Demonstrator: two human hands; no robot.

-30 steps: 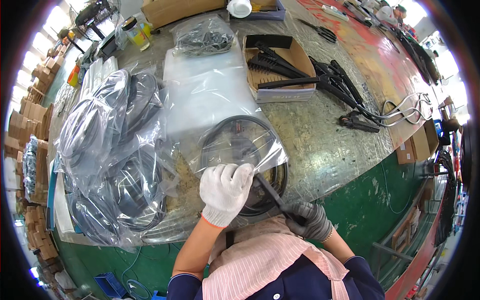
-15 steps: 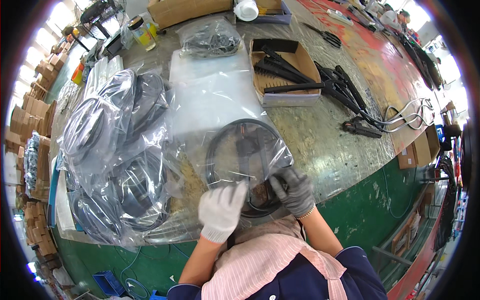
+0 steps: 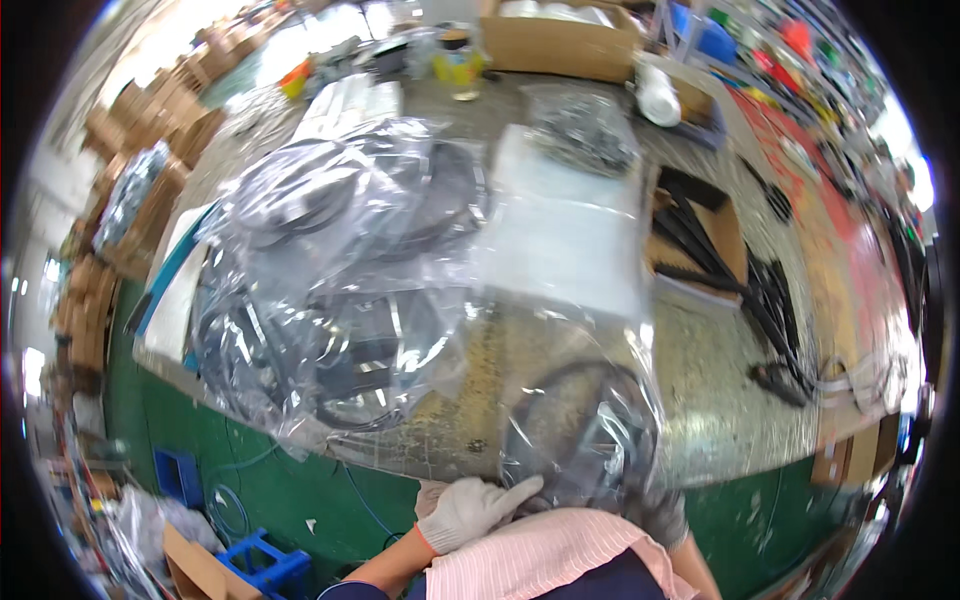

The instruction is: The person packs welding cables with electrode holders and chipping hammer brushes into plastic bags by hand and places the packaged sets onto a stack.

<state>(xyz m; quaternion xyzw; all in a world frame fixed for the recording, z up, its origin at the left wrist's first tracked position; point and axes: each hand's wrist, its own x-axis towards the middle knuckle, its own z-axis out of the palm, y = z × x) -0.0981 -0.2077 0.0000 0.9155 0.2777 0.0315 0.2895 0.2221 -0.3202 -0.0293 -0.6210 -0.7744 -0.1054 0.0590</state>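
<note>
Close to my body, at the table's near edge, lies a clear plastic bag [image 3: 635, 375] with a coiled black cable or hose [image 3: 520, 415] inside; a darker part in the coil is too blurred to name. My left hand [image 3: 475, 512], in a white knit glove, is at the bag's near left edge, index finger stretched toward it. At the bag's near right corner is my right hand [image 3: 662, 518] in a grey glove; motion blur hides its fingers. A pink striped apron covers the near side of the coil.
Bagged black coils [image 3: 340, 270] are piled on the left. Beyond my bag lie flat clear bags [image 3: 560, 240] and a bag of dark parts [image 3: 580, 130]. To the right stand an open carton [image 3: 745, 235] of black tools, black corded tools [image 3: 775, 310] and scissors [image 3: 770, 190].
The view has swung left, so the table appears shifted right. The coil in its bag is now nearer my body. My left hand has gone from a blurred grip to a stretched index finger.
</note>
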